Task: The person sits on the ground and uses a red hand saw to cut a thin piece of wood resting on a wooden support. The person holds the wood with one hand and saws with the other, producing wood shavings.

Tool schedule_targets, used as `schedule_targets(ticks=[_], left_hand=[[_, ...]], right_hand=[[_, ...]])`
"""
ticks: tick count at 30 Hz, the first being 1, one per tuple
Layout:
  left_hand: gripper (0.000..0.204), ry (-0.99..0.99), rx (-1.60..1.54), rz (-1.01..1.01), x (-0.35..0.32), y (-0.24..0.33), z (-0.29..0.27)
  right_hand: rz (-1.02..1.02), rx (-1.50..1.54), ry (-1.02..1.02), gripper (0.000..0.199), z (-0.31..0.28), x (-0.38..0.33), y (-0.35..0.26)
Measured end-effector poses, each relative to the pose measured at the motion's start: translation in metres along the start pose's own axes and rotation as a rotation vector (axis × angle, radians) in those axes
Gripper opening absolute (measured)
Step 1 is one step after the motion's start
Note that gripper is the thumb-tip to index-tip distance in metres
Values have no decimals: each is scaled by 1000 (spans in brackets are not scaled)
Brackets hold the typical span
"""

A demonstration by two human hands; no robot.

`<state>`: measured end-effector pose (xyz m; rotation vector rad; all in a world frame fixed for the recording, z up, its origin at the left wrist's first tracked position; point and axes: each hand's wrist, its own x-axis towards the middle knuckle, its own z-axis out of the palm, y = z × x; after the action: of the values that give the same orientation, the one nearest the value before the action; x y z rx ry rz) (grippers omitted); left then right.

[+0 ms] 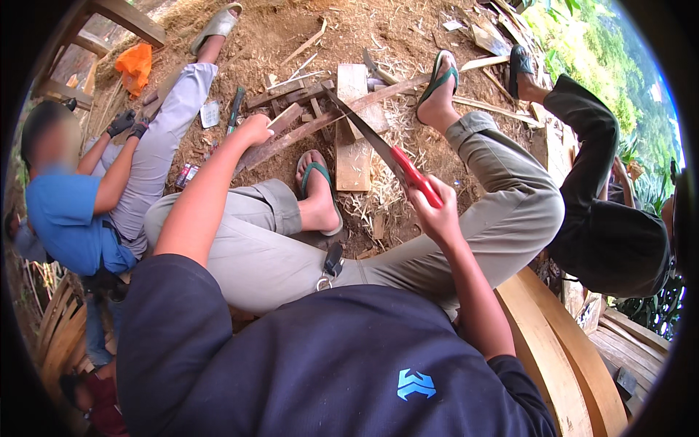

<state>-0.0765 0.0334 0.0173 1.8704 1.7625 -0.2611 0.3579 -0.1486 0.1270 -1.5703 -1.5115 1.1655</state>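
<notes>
Orange plastic, seemingly bag (134,69), lies crumpled on dirt (262,44), contents hidden. Right hand (437,210) wrapped round red handle (416,178) of saw (377,142), blade (357,124) crossing long wooden strip (306,130) over wood block (353,166). Left hand (252,132) at short wood piece (286,116), fingers partly hidden; cannot tell its grip.

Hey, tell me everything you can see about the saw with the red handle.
The saw has a long, dark, metal-looking blade that narrows toward its far end, and a bright red handle that looks like plastic. The person's right hand grips the handle. The blade slants forward and to the left, over the light wooden block, its tip near the long wooden strip. Whether it touches the wood is unclear, and its teeth can't be made out.
</notes>
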Motion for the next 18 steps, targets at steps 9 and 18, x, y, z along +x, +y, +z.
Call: schedule_targets(ticks=[9, 18], left_hand=[[69, -65, -135, 194, 7, 93, 23], [37, 43, -82, 3, 3, 89, 37]], right_hand=[[8, 57, 53, 12, 19, 14, 7], [47, 63, 68, 12, 9, 13, -7]])
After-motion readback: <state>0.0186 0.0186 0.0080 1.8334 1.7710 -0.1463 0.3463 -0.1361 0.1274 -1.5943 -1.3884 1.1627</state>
